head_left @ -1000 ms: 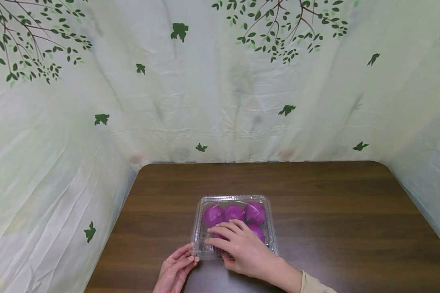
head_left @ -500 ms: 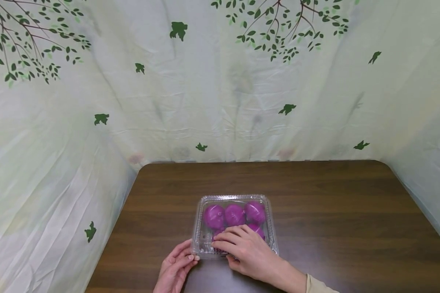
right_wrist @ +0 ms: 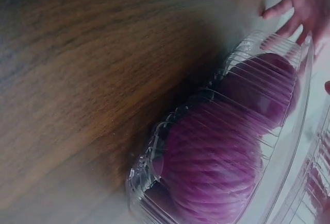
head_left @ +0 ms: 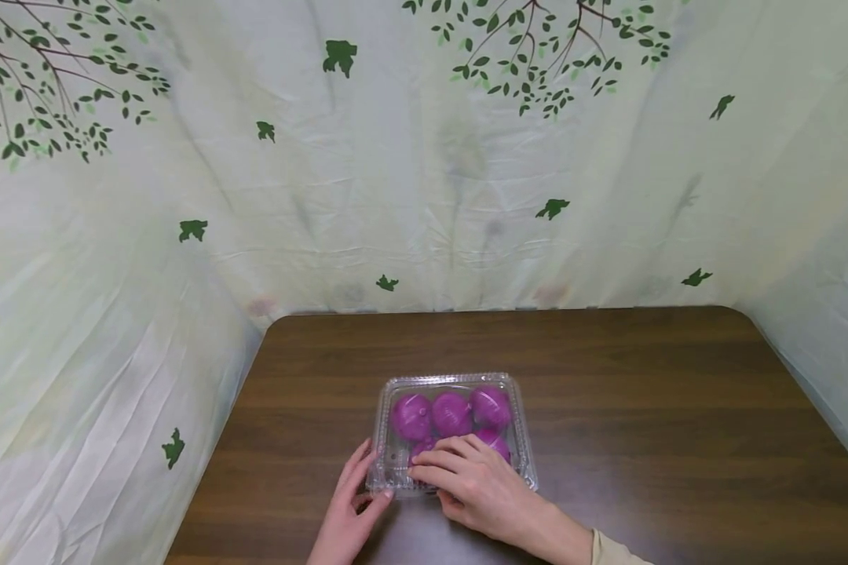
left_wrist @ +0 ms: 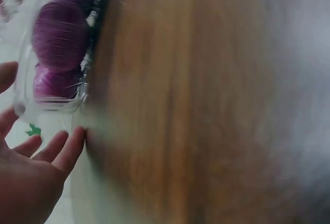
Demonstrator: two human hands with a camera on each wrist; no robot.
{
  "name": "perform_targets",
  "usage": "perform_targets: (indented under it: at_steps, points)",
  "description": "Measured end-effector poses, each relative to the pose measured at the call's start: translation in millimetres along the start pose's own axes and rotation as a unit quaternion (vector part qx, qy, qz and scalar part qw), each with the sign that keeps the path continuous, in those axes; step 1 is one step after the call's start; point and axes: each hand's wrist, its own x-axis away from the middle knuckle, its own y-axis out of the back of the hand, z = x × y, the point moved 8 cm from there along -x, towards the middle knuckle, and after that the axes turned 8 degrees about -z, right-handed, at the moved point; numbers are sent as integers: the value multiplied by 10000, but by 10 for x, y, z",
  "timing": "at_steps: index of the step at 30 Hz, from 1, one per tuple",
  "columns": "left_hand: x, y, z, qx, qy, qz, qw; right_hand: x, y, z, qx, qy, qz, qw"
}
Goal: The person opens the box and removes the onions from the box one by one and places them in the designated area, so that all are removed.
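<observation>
A clear plastic clamshell container (head_left: 389,463) holds several round purple balls (head_left: 452,413) and sits on the table before me. My right hand (head_left: 477,490) lies over its front part, fingers bent on top and thumb down at the front edge, gripping the container; it hides some of the balls. In the right wrist view a ridged clear wall covers two large purple balls (right_wrist: 214,162). My left hand (head_left: 349,502) is at the front left corner, thumb and fingers spread around it. The left wrist view shows those fingers (left_wrist: 72,149) loosely extended just off the container's end.
The dark brown wooden table (head_left: 629,408) reaches back to a pale cloth backdrop (head_left: 424,196) printed with green leaves and branches. Cloth also hangs along the left and right sides.
My left hand has loosened its pinch on the container's corner, and its fingers have spread up along the left side. The right hand shifted slightly right and toward me, then stayed.
</observation>
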Motion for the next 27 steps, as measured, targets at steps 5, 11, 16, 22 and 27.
perform_targets:
  at_steps: [5, 11, 16, 22, 27]
  points:
    - [-33, -83, -63, -1369, -574, 130, 9888, -5, 8, 11, -19, 49, -81, 10000]
    - [-77, -129, -70, -1769, -673, 240, 9816, -10, -3, 22, -137, 47, -139, 9998]
    - [-107, -142, -78, -2083, -652, 393, 9751, 2, -18, 16, -160, 12, -76, 9998]
    - [-120, -146, -83, -2362, -640, 594, 9678, 46, -12, -6, -40, -89, 28, 9999]
    - [-146, -167, -58, -2498, -551, 783, 9636, 151, 71, -126, 153, -461, 21, 9988]
